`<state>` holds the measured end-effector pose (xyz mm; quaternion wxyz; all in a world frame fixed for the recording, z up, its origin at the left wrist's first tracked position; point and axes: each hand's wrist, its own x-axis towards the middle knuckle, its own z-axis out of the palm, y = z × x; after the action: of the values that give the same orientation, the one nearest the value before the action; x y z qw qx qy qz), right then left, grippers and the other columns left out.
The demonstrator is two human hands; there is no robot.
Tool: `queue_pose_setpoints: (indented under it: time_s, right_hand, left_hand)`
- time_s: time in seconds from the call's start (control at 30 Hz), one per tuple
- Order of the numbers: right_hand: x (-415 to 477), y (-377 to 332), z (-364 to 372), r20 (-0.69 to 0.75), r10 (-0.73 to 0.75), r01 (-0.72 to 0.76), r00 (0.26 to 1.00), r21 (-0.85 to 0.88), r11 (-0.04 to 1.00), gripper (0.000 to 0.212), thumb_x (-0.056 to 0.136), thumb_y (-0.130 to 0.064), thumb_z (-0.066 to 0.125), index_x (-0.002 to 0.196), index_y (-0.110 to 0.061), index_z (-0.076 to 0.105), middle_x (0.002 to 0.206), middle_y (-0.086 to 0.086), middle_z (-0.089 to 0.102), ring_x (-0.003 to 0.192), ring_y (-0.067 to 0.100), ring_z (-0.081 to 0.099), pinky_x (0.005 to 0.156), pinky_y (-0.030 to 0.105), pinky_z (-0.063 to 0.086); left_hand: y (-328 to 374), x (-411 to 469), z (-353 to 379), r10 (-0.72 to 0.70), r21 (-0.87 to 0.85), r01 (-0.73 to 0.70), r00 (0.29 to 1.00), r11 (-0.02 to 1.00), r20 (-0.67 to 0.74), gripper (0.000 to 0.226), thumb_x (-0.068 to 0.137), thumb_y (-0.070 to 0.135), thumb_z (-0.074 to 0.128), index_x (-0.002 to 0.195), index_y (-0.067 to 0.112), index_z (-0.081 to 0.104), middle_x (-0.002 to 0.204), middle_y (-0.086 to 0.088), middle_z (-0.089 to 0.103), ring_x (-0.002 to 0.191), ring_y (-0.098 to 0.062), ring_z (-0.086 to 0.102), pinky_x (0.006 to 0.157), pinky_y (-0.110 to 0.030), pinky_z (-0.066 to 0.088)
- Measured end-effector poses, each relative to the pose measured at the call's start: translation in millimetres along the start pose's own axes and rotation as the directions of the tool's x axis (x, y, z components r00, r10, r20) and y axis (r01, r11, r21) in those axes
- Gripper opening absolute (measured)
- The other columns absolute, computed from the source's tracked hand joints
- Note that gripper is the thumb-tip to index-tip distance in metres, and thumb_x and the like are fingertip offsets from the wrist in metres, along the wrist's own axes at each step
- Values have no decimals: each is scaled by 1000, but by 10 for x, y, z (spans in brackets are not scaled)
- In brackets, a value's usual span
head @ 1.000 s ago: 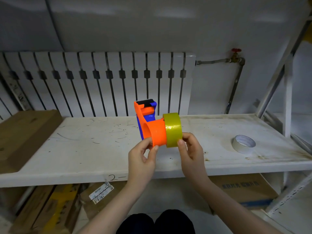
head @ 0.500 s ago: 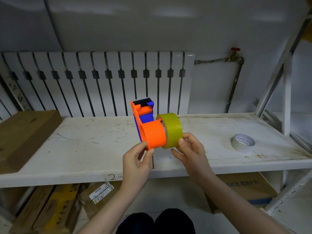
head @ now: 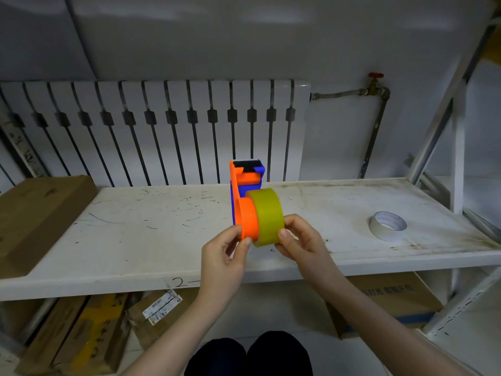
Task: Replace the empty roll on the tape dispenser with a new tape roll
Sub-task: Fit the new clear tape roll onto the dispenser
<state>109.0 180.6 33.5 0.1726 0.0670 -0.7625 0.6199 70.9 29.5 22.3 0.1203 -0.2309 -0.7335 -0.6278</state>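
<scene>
I hold an orange and blue tape dispenser in the air over the front of the white shelf. My left hand pinches its orange hub from below. My right hand grips a yellow-green tape roll, which sits partway on the right side of the hub, with part of the orange hub still showing to its left. A white empty roll lies flat on the shelf to the right, apart from both hands.
A brown cardboard box lies on the shelf's left end. A white radiator stands behind, with a pipe and red valve at the right. A metal shelf upright rises on the right. Several boxes sit below the shelf.
The yellow-green roll has straightened and sits squarer on the orange hub. Both hands and the dispenser shifted slightly right and down.
</scene>
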Motion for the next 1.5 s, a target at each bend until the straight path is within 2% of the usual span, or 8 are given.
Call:
queue_pose_setpoints:
  time_s: [0.33,0.47,0.63,0.8,1.03,1.23,1.37,1.5]
  right_hand:
    - [-71,114,0,164,-8,40,987,-195,980,56,97,-14,45,145,-31,21,137,-21,42,124,-5,46,100,14,42]
    - [-56,167,-91,259,58,39,964,-355,934,59,95,-11,49,142,-37,24,135,-17,47,116,-2,53,97,15,45]
    - [83,26,-155,-108,-148,63,983,-559,827,31,94,-17,51,124,-18,56,122,-3,61,102,-2,52,87,12,43]
    - [156,-45,-73,135,-141,195,981,-701,686,47,87,-45,51,128,-20,51,128,-3,56,116,14,51,95,33,47]
    - [77,-61,17,150,-407,352,901,-800,486,38,84,-43,51,105,-17,69,104,0,71,90,20,67,69,37,58]
    - [-13,-30,65,177,-575,437,799,-828,352,24,85,-29,58,89,-11,74,93,4,74,77,21,70,59,29,58]
    - [-66,-10,58,207,-610,482,765,-813,328,26,88,-26,56,88,-8,74,92,7,74,76,21,69,59,28,57]
    - [-78,-24,36,242,-597,514,764,-789,337,31,92,-29,50,86,-9,73,93,6,74,79,19,69,62,28,58]
  left_hand:
    - [91,3,21,-110,-59,117,987,991,117,18,79,13,72,93,16,64,88,-3,68,83,-8,64,71,-16,54]
    - [19,45,-19,-210,-7,212,974,977,81,20,76,6,74,92,16,66,83,4,70,74,-4,65,67,-10,51]
    - [-99,-28,12,-241,43,237,960,971,140,23,74,1,74,92,14,67,86,-4,71,73,-4,65,68,-8,49]
    - [-79,-99,104,-172,136,151,973,979,156,15,72,4,76,84,6,67,78,-19,66,68,-19,57,63,-25,48]
    - [-18,-100,109,-136,233,109,985,966,102,21,71,9,78,86,2,66,78,-19,64,73,-28,56,70,-39,52]
    - [-25,-62,114,-146,186,122,982,975,116,17,69,8,79,74,5,63,63,-15,54,58,-15,40,57,-33,44]
    - [8,-53,113,-147,159,126,981,979,125,17,70,6,78,70,12,63,56,3,50,53,-7,42,52,-11,38]
    - [3,-50,99,-126,166,103,983,981,135,14,70,6,78,77,4,66,63,-12,57,56,-8,42,55,-19,41]
